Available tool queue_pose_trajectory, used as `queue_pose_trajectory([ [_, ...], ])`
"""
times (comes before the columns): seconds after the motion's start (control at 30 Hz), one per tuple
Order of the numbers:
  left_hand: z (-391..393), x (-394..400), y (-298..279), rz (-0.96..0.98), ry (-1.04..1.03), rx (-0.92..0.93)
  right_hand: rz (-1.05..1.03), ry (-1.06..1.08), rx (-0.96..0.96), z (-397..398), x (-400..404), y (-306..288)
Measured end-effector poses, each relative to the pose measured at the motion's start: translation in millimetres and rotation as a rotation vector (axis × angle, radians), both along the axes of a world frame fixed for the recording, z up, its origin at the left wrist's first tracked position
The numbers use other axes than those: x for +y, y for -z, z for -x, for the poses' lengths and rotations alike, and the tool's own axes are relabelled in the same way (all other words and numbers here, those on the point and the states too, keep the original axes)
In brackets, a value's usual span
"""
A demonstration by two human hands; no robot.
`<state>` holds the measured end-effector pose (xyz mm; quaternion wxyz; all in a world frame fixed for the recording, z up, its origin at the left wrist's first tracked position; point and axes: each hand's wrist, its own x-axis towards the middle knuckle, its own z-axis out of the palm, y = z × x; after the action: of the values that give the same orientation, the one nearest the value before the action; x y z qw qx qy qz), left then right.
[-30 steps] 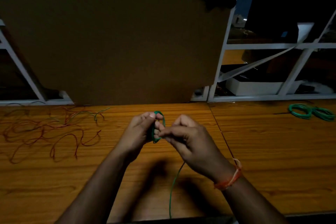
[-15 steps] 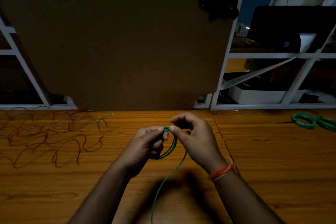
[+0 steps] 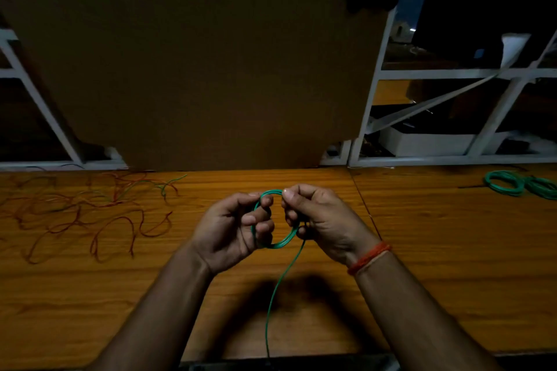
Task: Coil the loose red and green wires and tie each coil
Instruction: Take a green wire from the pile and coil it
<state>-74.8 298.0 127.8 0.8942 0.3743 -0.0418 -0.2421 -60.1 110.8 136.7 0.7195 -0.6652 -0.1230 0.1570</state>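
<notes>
Head view, sole camera. Green coil [image 3: 272,220] held above the counter [image 3: 437,250], between both hands, near the front centre; kept off the surface, presumably so that each new turn can pass freely round the loop. Left hand [image 3: 232,229]: grip clenched round the left side of the coil, fingers [image 3: 256,218] curled through the loop, evidently to keep the stacked turns together and fix the loop size. Right hand [image 3: 319,220]: grip pinching the wire at the top right of the coil between thumb and fingertips, apparently to guide the feed onto the loop. Free tail of the green wire [image 3: 275,289] hanging from the lower right of the coil toward the near counter edge, slack, uncoiled; end out of view. Judged step: winding in progress, tie not yet made. Loose red and green wires [image 3: 84,211] spread in a tangle at the far left of the counter, well apart from the hands, likely the supply still to be processed. Finished green coils [image 3: 518,184] lying at the far right, touching or just beside each other; placement suggests an output side separate from the input side. Brown board [image 3: 196,69] upright behind the counter; white shelving frame [image 3: 376,99] beside it. Orange wrist band [image 3: 369,257] on the right wrist.
</notes>
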Motion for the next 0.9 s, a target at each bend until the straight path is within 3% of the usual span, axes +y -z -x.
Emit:
queue_pose_trajectory([
  [0.23, -3.5, 5.6, 19.4, 0.122, 0.238, -0.004, 0.0, -0.043, 0.0, 2.0, -5.5, 10.2],
  [0.33, -4.8, 3.8, 22.4, 0.086, 0.24, -0.033, -0.009, -0.035, 0.015, 2.8, -5.2, 15.8],
  [0.5, -7.3, 3.1, 23.5, 0.173, 0.129, 0.03, -0.028, 0.006, -0.008, 4.6, -2.3, 31.5],
  [0.73, -11.2, 42.8, 13.7, 0.321, -0.151, 0.022, -0.12, 0.014, 0.201, 18.2, -20.1, 86.6],
  [0.9, -12.8, 65.0, 7.0, 0.345, -0.44, 0.059, 0.172, 0.271, 0.077, 25.4, -38.3, 105.3],
])
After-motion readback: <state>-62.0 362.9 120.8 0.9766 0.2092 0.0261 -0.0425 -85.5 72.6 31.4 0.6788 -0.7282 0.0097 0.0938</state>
